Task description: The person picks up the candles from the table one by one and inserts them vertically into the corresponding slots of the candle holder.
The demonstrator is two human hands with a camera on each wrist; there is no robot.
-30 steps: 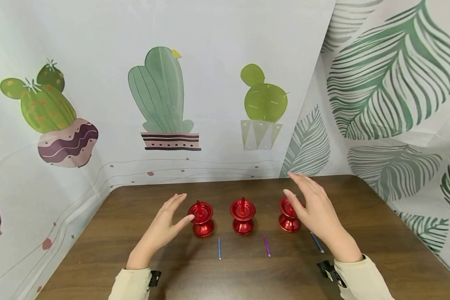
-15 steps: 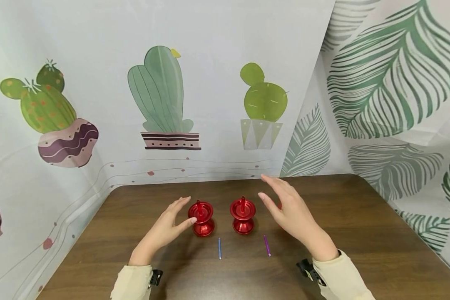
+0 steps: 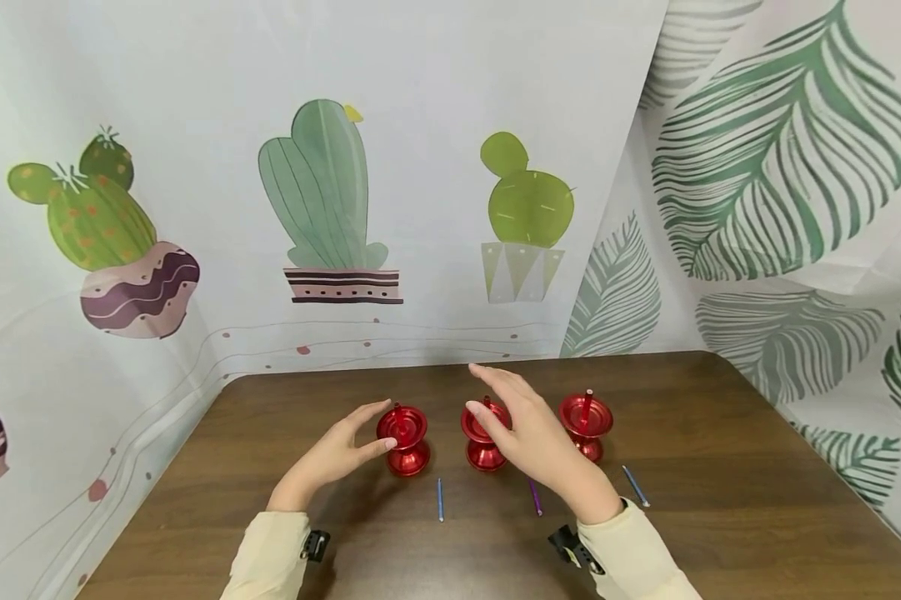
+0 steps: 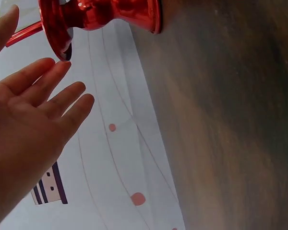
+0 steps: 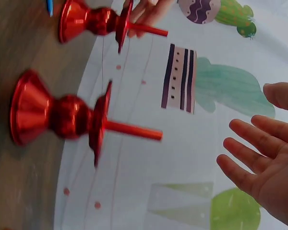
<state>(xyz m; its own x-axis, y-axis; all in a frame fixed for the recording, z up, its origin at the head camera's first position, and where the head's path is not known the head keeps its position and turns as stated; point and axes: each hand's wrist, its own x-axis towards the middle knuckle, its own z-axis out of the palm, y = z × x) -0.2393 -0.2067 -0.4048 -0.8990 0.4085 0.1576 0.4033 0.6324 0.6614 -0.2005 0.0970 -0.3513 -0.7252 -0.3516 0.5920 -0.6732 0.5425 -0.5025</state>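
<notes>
Three shiny red candlesticks, each with an upright central tube, stand in a row on the brown table (image 3: 390, 550). Beside the left candlestick (image 3: 408, 460) is my left hand (image 3: 337, 450), its fingers extended and holding nothing. In the left wrist view, that candlestick (image 4: 89, 13) stands near the fingertips; contact is hard to judge. My right hand (image 3: 536, 442) hovers with loosely straight fingers, partly covering the middle candlestick (image 3: 484, 455) in the head view. The right wrist view shows a gap between the hand (image 5: 271, 153) and the middle candlestick (image 5: 69, 115). The right candlestick (image 3: 588, 423) stands behind the right forearm.
In front of the candlesticks lie thin candle-like sticks: a blue stick (image 3: 440, 500), a purple stick (image 3: 537, 502) partly behind my right arm, and another blue stick (image 3: 635, 486). A cactus-printed cloth (image 3: 435, 208) hangs along the table's back edge.
My right hand has moved left, from over the right candlestick to the middle one, uncovering the right candlestick and right blue stick. My left hand has shifted slightly right.
</notes>
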